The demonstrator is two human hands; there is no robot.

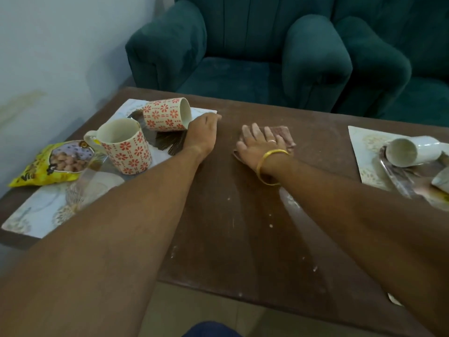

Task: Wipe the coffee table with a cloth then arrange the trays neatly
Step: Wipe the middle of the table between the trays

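Observation:
The brown wooden coffee table (243, 239) is dusty with white specks. My right hand (261, 144) presses flat, fingers spread, on a brownish cloth (283, 135) near the table's far middle. My left hand (202, 132) grips the right edge of a pale patterned tray (36, 215) on the left side. That tray carries a tipped red-flowered mug (166, 114), an upright red-flowered mug (126, 147), a dark leaf-shaped dish (167, 142) and a clear glass (82, 188). A second pale tray (364, 152) sits at the right edge with a tipped white cup (410, 150).
A yellow snack packet (53, 164) lies at the left tray's edge. A shiny metal tray (398, 178) rests on the right tray. A teal sofa (243, 52) stands behind the table, a white wall (60, 57) to the left. The table's near edge crosses the lower view.

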